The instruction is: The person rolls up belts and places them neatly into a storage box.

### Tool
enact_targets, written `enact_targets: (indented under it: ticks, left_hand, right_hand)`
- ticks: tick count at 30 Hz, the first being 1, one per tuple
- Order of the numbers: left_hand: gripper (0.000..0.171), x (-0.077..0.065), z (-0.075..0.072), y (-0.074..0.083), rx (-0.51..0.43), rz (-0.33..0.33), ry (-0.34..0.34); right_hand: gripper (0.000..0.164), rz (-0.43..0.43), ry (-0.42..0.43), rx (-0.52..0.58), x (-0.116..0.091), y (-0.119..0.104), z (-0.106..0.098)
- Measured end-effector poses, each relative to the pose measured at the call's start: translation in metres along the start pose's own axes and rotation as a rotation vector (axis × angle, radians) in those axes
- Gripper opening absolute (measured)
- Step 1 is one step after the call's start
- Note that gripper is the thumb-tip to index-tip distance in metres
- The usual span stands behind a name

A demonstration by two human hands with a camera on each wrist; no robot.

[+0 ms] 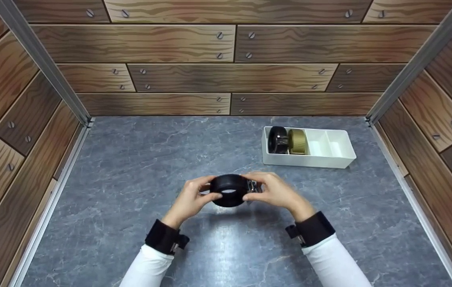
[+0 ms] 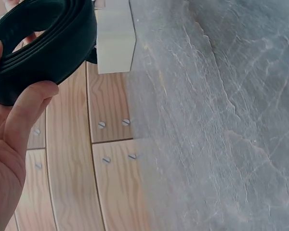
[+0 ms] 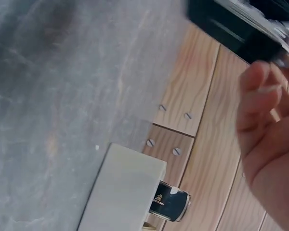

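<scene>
A black belt (image 1: 228, 181), coiled into a roll, is held between both hands over the grey surface. My left hand (image 1: 192, 197) grips the coil's left side, thumb in front and fingers behind. On the other side my right hand (image 1: 274, 191) pinches the roll near its silver metal buckle (image 1: 253, 186). The left wrist view shows the stacked layers of the coiled belt (image 2: 62, 53) and the left fingers bent against it. In the right wrist view, part of the belt (image 3: 231, 36) is blurred at the top, by the right fingertips.
Behind and to the right stands a white divided box (image 1: 309, 160). Its left compartments hold another black rolled belt (image 1: 277, 141) and an olive-gold rolled belt (image 1: 297, 140). Wood-patterned walls (image 1: 178, 77) enclose the grey surface (image 1: 130, 159) at the back and sides.
</scene>
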State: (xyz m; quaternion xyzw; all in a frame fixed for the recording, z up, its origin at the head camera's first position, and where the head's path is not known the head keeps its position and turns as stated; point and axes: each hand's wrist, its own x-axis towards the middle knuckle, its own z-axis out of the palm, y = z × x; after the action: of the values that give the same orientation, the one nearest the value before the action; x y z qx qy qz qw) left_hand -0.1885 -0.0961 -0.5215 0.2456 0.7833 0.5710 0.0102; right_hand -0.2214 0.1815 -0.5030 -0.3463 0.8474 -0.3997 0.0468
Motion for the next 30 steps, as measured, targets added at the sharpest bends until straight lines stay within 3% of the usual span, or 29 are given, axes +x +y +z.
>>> enact_targets:
  ticks: [5,13,19,26,30]
  left_hand:
    - [0.046,0.000,-0.002,0.002,-0.141,-0.069,0.013]
    - [0.048,0.004,-0.004,0.005,-0.225,-0.097,-0.009]
    - [0.048,0.005,-0.002,0.004,-0.222,-0.074,-0.005]
    - [0.046,0.008,0.006,-0.003,-0.242,-0.097,-0.016]
    - [0.047,0.009,0.009,-0.006,-0.200,-0.092,-0.029]
  right_hand:
    - [0.057,-0.086,0.085,0.031,-0.002,-0.003,0.007]
    - [0.066,-0.158,0.154,0.020,-0.003,-0.017,0.012]
    - [0.058,-0.173,0.182,-0.020,-0.003,-0.023,0.012]
    - [0.054,-0.126,0.197,-0.057,-0.007,-0.023,0.011]
    - [0.054,-0.099,0.188,-0.066,-0.010,-0.022,0.005]
